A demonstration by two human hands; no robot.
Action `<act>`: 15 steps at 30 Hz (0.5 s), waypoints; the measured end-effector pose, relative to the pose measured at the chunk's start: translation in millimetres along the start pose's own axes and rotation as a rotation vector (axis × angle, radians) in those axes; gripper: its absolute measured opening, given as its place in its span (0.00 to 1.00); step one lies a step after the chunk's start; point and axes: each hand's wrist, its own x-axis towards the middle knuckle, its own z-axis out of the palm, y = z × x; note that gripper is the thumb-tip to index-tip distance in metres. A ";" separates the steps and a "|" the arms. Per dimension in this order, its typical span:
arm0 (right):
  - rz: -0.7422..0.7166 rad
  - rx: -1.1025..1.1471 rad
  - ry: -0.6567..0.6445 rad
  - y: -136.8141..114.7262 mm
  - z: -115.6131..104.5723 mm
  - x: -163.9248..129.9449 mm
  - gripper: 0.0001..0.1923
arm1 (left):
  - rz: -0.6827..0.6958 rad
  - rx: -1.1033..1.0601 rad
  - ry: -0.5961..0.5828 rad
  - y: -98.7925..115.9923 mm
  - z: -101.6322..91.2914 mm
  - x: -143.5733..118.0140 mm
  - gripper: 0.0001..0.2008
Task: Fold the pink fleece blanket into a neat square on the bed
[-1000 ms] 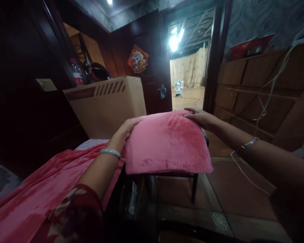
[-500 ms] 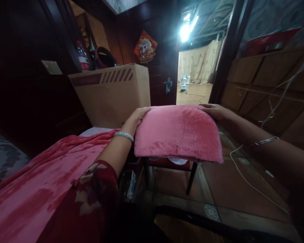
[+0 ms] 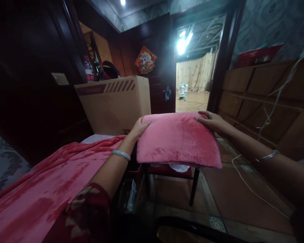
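A folded pink fluffy blanket [image 3: 177, 140] lies flat over a dark-legged stool [image 3: 194, 187] in the middle of the view. My left hand [image 3: 139, 128] grips its far left corner, fingers on top. My right hand [image 3: 211, 120] rests on the far right corner, fingers spread over the pile. Under the blanket, the stool's red seat and a bit of white cloth [image 3: 178, 167] show.
A red blanket [image 3: 48, 189] covers the bed at the left. A large cardboard box [image 3: 114, 103] stands behind it with a bottle [image 3: 89, 70] on top. A white cable [image 3: 253, 192] trails over the tiled floor at the right. An open doorway [image 3: 192, 84] lies straight ahead.
The view has shifted slightly; the folded blanket and both hands have stayed on the stool, with the blanket sitting a little lower in view than half a second ago.
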 end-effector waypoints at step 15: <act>-1.059 -0.509 -0.183 -43.6 47.4 -99.8 0.22 | 0.619 0.904 -0.130 -51.8 -51.6 -129.3 0.28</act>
